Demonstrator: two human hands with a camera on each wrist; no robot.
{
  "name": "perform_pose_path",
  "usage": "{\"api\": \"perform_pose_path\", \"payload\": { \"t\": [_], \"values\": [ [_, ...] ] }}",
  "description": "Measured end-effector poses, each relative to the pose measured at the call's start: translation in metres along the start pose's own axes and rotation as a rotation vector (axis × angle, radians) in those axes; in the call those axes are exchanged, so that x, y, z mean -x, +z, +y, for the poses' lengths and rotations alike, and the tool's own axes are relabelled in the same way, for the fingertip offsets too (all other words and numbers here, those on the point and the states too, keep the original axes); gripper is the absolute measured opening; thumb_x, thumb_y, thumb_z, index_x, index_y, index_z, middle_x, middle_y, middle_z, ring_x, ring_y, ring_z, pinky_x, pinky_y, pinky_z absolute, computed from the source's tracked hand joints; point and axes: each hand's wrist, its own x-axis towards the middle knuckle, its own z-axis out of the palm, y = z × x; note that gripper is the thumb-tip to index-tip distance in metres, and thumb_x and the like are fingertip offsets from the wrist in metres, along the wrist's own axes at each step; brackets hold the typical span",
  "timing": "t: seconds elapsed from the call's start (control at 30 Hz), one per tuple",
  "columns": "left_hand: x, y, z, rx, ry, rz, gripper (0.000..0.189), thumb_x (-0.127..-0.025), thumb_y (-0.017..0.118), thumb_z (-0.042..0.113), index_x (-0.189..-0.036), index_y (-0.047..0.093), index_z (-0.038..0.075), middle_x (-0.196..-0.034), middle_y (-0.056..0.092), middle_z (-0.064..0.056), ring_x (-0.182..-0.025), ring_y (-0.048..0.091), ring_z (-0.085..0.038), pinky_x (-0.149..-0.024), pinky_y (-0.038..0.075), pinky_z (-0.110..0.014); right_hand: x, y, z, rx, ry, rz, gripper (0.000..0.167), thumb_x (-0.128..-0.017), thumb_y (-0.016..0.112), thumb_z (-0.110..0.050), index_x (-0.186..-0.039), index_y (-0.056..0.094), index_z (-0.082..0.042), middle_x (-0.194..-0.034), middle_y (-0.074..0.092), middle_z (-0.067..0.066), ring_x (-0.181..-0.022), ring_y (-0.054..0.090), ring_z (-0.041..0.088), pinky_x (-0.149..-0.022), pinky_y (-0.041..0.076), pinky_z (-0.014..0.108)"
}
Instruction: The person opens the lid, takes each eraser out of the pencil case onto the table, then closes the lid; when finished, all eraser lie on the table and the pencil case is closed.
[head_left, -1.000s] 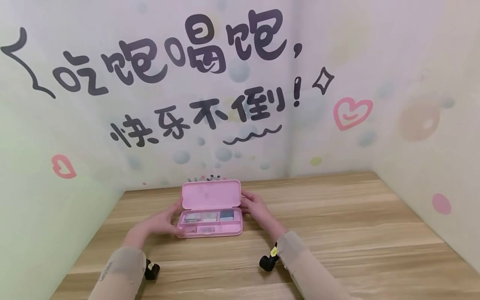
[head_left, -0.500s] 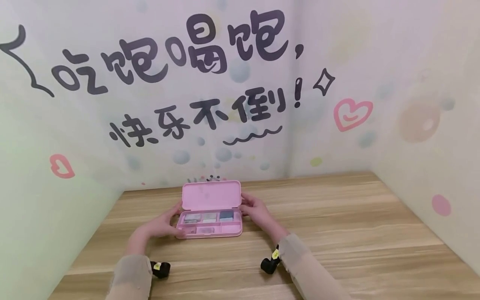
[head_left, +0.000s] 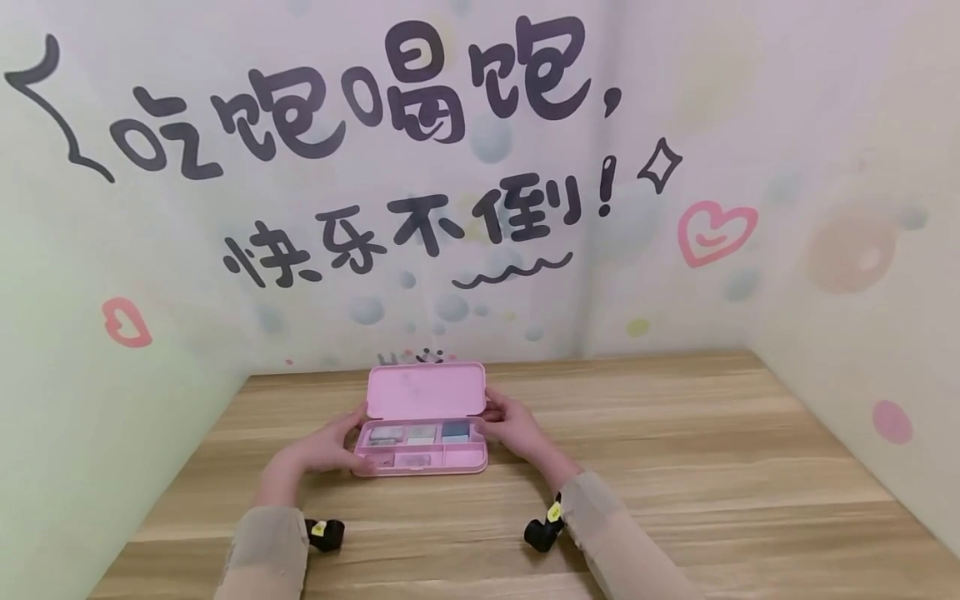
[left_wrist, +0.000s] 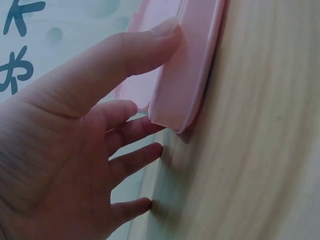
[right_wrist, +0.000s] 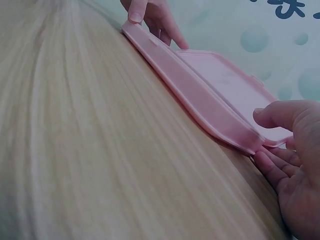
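A pink plastic pencil case [head_left: 427,471] lies on the wooden table with its lid [head_left: 426,390] tilted up at the back. Its divided tray holds several small blocks, grey and pale ones plus a blue-and-white block [head_left: 454,431]; the front right compartment shows bare pink. My left hand [head_left: 322,448] grips the left end, thumb [left_wrist: 155,42] on the front wall and fingers spread behind. At the right end, my right hand [head_left: 517,429] holds the case, its thumb [right_wrist: 275,115] over the tray rim and the other fingers low against the end and behind the lid.
The wooden table [head_left: 675,467] meets a printed back wall [head_left: 525,317] just behind the case. Pale side walls [head_left: 847,333] close in left and right. Small black cameras [head_left: 543,533] sit at both wrists.
The left forearm has swung a little to the right. My right thumb has shifted slightly inward over the tray's rim. The case stays in place with its lid up.
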Motion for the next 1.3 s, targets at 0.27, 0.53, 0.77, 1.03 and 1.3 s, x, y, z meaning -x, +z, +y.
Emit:
{"api": "perform_pose_path", "payload": {
  "t": [0.27, 0.53, 0.77, 1.03, 1.3],
  "values": [
    [0.003, 0.004, 0.001, -0.003, -0.022, 0.002, 0.114, -0.072, 0.083, 0.039, -0.155, 0.012, 0.005, -0.151, 0.024, -0.027, -0.138, 0.019, -0.047, -0.106, 0.019, -0.068, 0.000, 0.000, 0.001, -0.013, 0.042, -0.001, 0.071, -0.089, 0.068, -0.007, -0.147, 0.031, 0.007, -0.124, 0.059, 0.023, -0.105, 0.060, 0.028, -0.083, 0.053, 0.032],
    [0.008, 0.004, 0.003, 0.009, -0.025, 0.000, 0.112, -0.072, 0.082, 0.036, -0.155, 0.013, 0.005, -0.153, 0.019, -0.029, -0.138, 0.017, -0.049, -0.105, 0.019, -0.069, 0.013, -0.002, -0.032, -0.020, 0.051, -0.047, 0.066, -0.091, 0.063, -0.001, -0.145, 0.027, 0.015, -0.125, 0.054, 0.032, -0.107, 0.058, 0.035, -0.083, 0.053, 0.031],
    [0.009, 0.003, 0.002, 0.016, -0.031, 0.008, 0.112, -0.072, 0.082, 0.035, -0.155, 0.013, 0.004, -0.154, 0.015, -0.031, -0.139, 0.014, -0.050, -0.106, 0.017, -0.068, 0.002, 0.002, -0.010, -0.059, 0.092, -0.011, 0.069, -0.091, 0.065, -0.006, -0.147, 0.028, 0.010, -0.126, 0.056, 0.026, -0.106, 0.059, 0.030, -0.084, 0.053, 0.034],
    [0.006, 0.000, 0.003, 0.002, -0.027, 0.016, 0.111, -0.072, 0.082, 0.035, -0.155, 0.015, 0.004, -0.154, 0.016, -0.029, -0.139, 0.015, -0.049, -0.106, 0.018, -0.067, -0.004, -0.006, -0.013, -0.071, 0.126, -0.072, 0.063, -0.092, 0.066, -0.018, -0.148, 0.038, -0.004, -0.125, 0.060, 0.019, -0.109, 0.059, 0.026, -0.090, 0.051, 0.040],
    [0.006, 0.000, 0.004, -0.011, -0.023, 0.018, 0.109, -0.072, 0.082, 0.034, -0.154, 0.017, 0.004, -0.154, 0.019, -0.028, -0.139, 0.017, -0.048, -0.106, 0.019, -0.066, -0.007, -0.020, -0.016, 0.155, 0.113, -0.039, 0.049, -0.089, 0.068, -0.013, -0.135, 0.053, 0.000, -0.104, 0.064, 0.010, -0.084, 0.061, 0.020, -0.069, 0.053, 0.030]
  ]
}}
